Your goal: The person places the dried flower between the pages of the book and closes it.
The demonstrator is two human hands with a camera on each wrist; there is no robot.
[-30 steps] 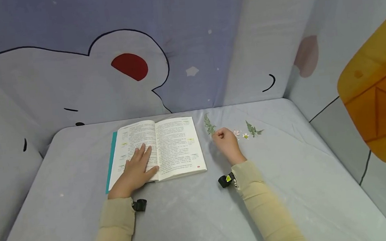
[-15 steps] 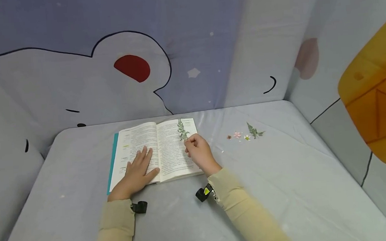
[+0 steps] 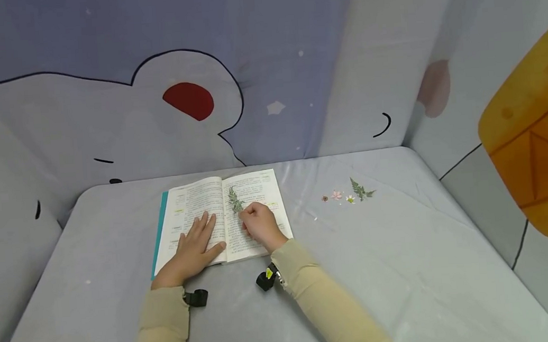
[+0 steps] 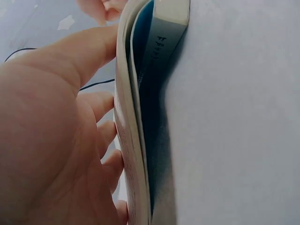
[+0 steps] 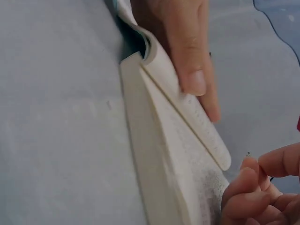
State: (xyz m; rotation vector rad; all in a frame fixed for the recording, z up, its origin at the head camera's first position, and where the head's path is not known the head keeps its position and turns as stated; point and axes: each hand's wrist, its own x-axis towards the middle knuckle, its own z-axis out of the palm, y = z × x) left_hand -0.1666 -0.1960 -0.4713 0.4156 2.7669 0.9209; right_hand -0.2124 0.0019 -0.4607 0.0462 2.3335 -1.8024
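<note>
An open book (image 3: 260, 185) with a teal cover lies on the grey cloth. My left hand (image 3: 191, 253) rests on its left page with straight, spread fingers, the thumb reaching to the gutter. In the left wrist view those fingers (image 4: 86, 49) press on the pages, whose edges curve over the teal cover. Over the right page, my right hand (image 3: 262, 225) pinches the lower end of a green fern sprig (image 3: 234, 199), its tip pointing away from me beside the gutter. The right wrist view shows the curled right fingers (image 5: 248, 197) close over the page; the sprig is mostly hidden there.
Right of the book on the cloth lie a small brownish flower (image 3: 325, 198), a pink flower (image 3: 336, 194), a white daisy (image 3: 350, 199) and another green leaf sprig (image 3: 360, 190). Printed fabric walls (image 3: 292, 85) rise at the back and sides.
My right hand has carried the fern sprig leftward from the cloth beside the flowers to the book's right page, near the gutter. The left hand has stayed on the left page.
</note>
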